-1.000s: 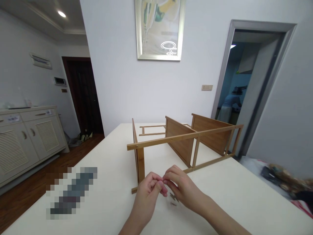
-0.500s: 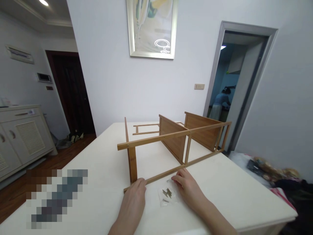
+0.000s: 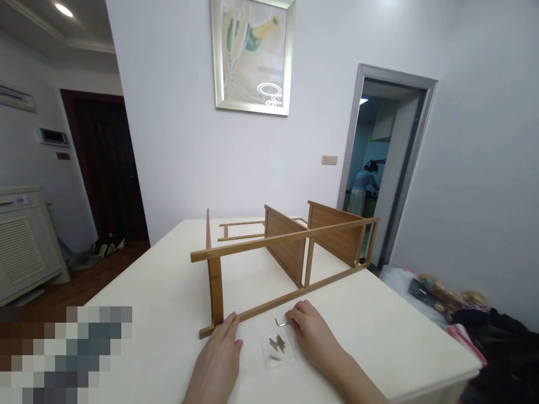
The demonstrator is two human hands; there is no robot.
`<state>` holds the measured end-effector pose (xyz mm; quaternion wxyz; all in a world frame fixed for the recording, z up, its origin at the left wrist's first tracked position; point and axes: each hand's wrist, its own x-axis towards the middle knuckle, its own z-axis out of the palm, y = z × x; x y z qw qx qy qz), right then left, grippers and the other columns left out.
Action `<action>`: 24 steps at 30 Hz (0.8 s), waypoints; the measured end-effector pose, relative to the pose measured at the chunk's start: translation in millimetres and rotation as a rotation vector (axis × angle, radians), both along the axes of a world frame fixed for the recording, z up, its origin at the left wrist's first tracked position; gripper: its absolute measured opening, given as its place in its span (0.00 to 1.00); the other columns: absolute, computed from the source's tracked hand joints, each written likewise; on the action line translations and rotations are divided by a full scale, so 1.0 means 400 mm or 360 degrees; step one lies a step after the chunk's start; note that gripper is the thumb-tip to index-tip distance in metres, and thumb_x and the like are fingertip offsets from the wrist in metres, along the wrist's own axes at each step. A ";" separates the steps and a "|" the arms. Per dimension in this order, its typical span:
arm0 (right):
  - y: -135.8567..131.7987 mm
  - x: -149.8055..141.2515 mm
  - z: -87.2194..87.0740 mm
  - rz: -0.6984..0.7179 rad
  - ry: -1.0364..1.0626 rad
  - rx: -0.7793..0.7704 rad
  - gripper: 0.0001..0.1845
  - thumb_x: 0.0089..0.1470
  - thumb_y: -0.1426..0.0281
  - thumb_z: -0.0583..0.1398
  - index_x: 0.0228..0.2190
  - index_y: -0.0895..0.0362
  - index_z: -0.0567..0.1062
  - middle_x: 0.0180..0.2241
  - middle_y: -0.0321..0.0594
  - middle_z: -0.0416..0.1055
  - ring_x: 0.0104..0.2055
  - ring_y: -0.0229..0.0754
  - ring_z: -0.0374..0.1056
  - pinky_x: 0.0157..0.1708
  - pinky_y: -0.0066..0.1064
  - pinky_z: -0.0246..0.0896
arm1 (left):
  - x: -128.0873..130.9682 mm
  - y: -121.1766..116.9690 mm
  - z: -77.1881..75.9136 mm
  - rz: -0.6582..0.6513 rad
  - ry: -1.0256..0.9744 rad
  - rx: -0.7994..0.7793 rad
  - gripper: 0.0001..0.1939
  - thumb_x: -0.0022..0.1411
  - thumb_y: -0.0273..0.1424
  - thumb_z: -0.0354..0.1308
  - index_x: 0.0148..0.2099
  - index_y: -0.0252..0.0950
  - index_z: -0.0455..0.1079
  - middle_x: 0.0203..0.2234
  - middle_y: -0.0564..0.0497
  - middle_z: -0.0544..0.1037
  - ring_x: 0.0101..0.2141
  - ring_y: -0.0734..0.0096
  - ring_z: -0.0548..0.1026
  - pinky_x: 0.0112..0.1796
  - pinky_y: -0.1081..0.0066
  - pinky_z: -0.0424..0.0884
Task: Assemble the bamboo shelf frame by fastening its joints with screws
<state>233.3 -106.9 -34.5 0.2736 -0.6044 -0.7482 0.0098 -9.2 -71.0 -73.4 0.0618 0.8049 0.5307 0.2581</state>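
On the white table, a wooden shelf rack (image 3: 252,245) lies on its side, with shelf panels standing across it. My left hand (image 3: 217,350) rests against the near end of its lower rail, fingers stretched forward and thumb apart. Between the fingertips of my right hand (image 3: 314,331) is a small L-shaped hex key (image 3: 278,322), its bent end pointing left. A clear plastic bag (image 3: 266,349) with several screws (image 3: 278,342) lies between my hands, just below the key.
The white table (image 3: 143,314) reaches back to the wall. A smaller wooden frame (image 3: 242,238) lies behind the rack. Clothes and bags (image 3: 455,306) are piled beyond the right edge. Through the doorway, a person (image 3: 362,185) stands in another room.
My right hand has drawn slightly back from the rack's rail, and the hex key now shows clearly in its fingers. My left hand stays by the rail, its thumb now more visible. The view has shifted.
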 end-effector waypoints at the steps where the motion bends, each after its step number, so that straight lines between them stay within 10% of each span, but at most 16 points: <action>1: 0.000 0.001 0.000 0.0006 -0.0005 -0.0020 0.17 0.56 0.82 0.51 0.33 0.58 0.78 0.34 0.44 0.70 0.40 0.44 0.65 0.39 0.33 0.61 | 0.001 -0.003 0.001 0.0010 -0.0012 0.0009 0.26 0.62 0.27 0.43 0.60 0.27 0.67 0.59 0.41 0.68 0.58 0.60 0.68 0.58 0.61 0.66; 24: 0.033 0.035 -0.014 0.0051 0.0100 0.0071 0.17 0.57 0.75 0.49 0.36 0.58 0.78 0.35 0.50 0.73 0.41 0.50 0.69 0.44 0.42 0.66 | 0.025 -0.054 0.019 0.0006 0.0273 0.0142 0.20 0.64 0.20 0.44 0.53 0.29 0.72 0.57 0.37 0.71 0.55 0.60 0.71 0.54 0.63 0.69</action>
